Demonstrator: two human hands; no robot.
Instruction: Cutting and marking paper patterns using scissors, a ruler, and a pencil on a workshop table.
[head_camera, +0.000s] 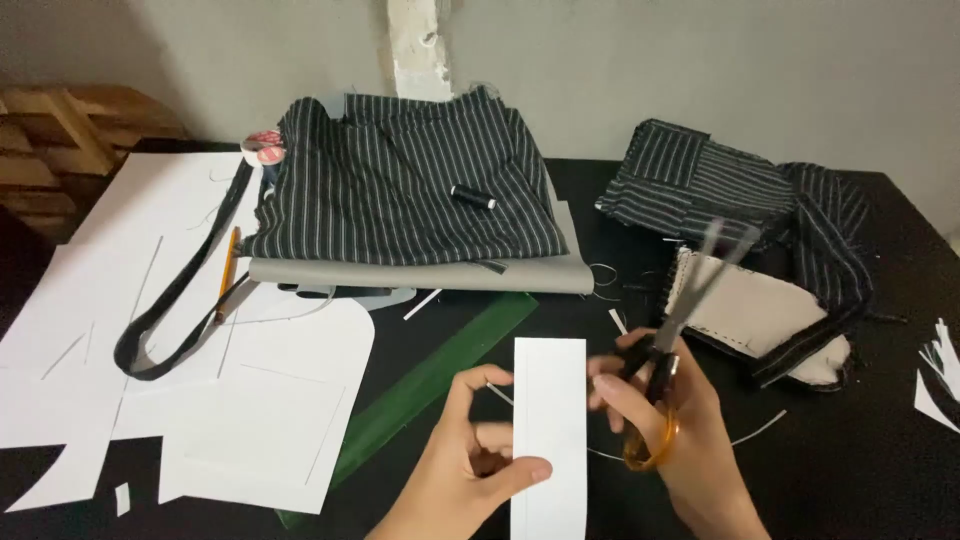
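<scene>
The left hand (480, 455) enters from the near edge, wrist low, thumb laid flat across the left margin of a white paper strip (549, 430) and index finger arched above it; it pinches the strip, which stands lengthwise from the near edge toward the middle of the black tabletop (850, 440). The right hand (665, 420) sits just right of the strip, fingers curled through the amber translucent loops of a pair of scissors (675, 330), gripping them. The blades point far and slightly right, parted and blurred, over a pale fabric piece (750, 310) with stitched edging. The strip is smooth, rectangular, with straight cut edges. Left of it lies a long green ruler (430, 385), flat and glossy, set diagonally. Further left are large white paper sheets (130, 330) bearing pencil lines. At the far side lies folded dark pinstriped cloth (400, 185), with a black thread spool (472, 197) resting on top.
</scene>
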